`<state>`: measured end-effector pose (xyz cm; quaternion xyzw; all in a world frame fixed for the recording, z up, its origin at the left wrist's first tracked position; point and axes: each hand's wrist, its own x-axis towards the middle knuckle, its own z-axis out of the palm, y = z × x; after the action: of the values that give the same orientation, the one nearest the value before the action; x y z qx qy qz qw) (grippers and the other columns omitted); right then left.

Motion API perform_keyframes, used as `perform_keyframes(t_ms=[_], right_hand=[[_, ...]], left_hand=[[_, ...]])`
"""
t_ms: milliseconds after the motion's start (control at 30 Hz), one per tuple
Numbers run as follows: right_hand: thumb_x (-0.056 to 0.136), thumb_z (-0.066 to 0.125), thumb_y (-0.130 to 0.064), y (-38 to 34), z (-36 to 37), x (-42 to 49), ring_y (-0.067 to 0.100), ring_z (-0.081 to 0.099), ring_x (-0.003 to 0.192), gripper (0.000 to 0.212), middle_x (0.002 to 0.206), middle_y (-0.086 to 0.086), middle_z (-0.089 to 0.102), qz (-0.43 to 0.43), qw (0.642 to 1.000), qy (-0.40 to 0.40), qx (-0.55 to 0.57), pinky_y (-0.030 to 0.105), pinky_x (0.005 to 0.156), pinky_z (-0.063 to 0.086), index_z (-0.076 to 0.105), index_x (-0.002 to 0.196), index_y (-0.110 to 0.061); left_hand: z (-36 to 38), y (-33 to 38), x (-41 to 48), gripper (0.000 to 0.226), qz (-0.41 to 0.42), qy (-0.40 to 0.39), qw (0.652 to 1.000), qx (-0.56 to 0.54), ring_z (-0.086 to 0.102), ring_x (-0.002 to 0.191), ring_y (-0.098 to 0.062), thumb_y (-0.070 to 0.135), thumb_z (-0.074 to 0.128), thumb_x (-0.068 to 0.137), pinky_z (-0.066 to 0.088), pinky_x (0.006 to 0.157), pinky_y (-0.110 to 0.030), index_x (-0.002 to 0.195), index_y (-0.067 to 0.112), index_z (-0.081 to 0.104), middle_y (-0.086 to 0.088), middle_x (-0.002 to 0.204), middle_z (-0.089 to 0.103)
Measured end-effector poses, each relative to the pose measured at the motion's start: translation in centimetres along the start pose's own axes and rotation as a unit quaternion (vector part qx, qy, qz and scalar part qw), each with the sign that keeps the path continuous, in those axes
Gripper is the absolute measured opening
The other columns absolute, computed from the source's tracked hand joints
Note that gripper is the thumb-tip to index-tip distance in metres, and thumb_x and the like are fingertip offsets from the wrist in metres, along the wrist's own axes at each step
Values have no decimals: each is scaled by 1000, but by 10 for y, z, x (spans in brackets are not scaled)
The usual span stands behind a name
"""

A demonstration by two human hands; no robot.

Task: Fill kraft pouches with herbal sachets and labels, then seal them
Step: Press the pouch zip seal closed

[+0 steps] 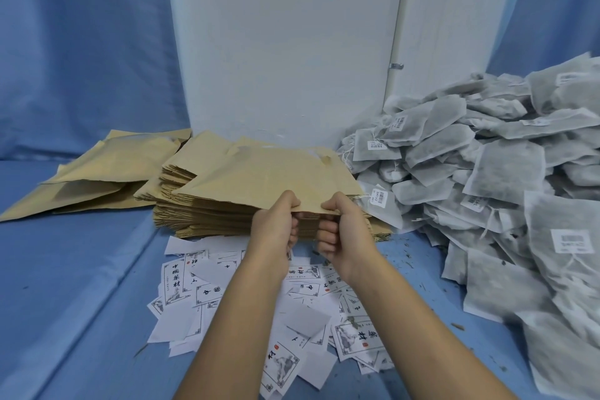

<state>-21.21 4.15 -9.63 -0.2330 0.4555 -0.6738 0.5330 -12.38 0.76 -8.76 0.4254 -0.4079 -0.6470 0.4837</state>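
Foreground: labels [181, 282] strewn on the desk [81, 269]. Centre: left hand [276, 227] and right hand [344, 230] pinch the top pouch [266, 172] at its near edge, fingers [325, 235] curled beneath, above the stack [194, 217]. Probably light, thin, easily creased; best gripped at the mouth. Right rear: sachets [487, 172], heaped and soft-looking.

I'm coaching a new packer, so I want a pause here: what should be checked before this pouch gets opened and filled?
1. Grip: left hand and right hand both pinch the near edge of the top pouch: ok.
2. Only one pouch lifted off the stack: cannot tell; fingers hide the layers.
3. Mouth open: not ok; it looks flat.
4. Supply of sachets in reach: ok, heaped on the right.
5. Supply of labels at hand: ok, scattered under the forearms.
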Motion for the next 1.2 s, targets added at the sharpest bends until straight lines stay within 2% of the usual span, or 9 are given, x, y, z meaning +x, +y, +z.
perform_keyframes(t_ms=[167,267,433,567,767,867,933,1033,1200], right_hand=[[84,45,-10,-3,-1,3,7,15,32,30,41,-7,20,-5,1000,-1,25,17,32,12,31,60,-19],[85,44,-13,-2,0,3,6,18,32,34,39,-4,33,5,999,-30,-14,16,33,12,42,50,-14],[87,47,-19,1,0,0,8,19,37,45,42,-6,33,14,995,-57,-81,18,36,14,44,41,-19],[89,47,-15,0,3,-1,6,17,33,43,38,-7,29,26,997,-60,-35,17,34,12,41,46,-17],[91,48,-15,-6,0,-2,6,16,28,39,36,-8,23,42,999,-29,11,16,33,10,33,55,-17],[92,49,-23,1,4,-3,6,20,31,38,38,-8,27,20,999,-20,23,16,33,13,35,57,-17],[91,51,-30,3,6,-3,8,25,35,40,42,-5,34,-3,1000,-21,-6,17,35,18,40,56,-16],[91,51,-23,1,4,-4,8,25,35,38,41,-6,35,-31,999,3,-15,18,37,18,41,56,-15],[91,51,-18,3,5,-3,8,21,34,35,39,-6,31,-66,996,50,19,19,35,16,38,58,-15]], left_hand=[[0,-1,-2,25,-12,-19,1000,12,31,37,-9,18,55,82,26,39,-20,59,14,46,7,40,38],[4,-3,-4,27,-25,-57,997,44,30,37,-9,19,55,83,26,37,-18,58,13,48,5,40,36],[3,-6,-1,26,11,-18,1000,14,27,39,-11,10,52,83,22,43,-23,58,10,45,1,43,33],[4,-5,-4,24,23,-2,1000,15,25,41,-12,11,53,82,23,41,-22,59,9,46,-1,47,33],[1,-1,-3,23,53,56,997,12,38,39,-9,15,56,84,33,42,-19,62,9,51,9,36,45],[2,-1,-4,24,46,40,998,-24,39,32,-3,10,55,86,34,38,-13,63,8,50,8,36,45],[4,-2,-6,25,45,10,999,-18,41,38,-8,14,56,88,36,44,-19,63,8,53,5,40,47],[4,-4,-6,28,59,34,998,5,38,44,-14,23,55,88,32,47,-24,64,8,56,2,43,48],[3,-2,-5,21,59,74,994,-50,38,35,-7,12,53,87,33,39,-16,67,7,51,6,37,50]])
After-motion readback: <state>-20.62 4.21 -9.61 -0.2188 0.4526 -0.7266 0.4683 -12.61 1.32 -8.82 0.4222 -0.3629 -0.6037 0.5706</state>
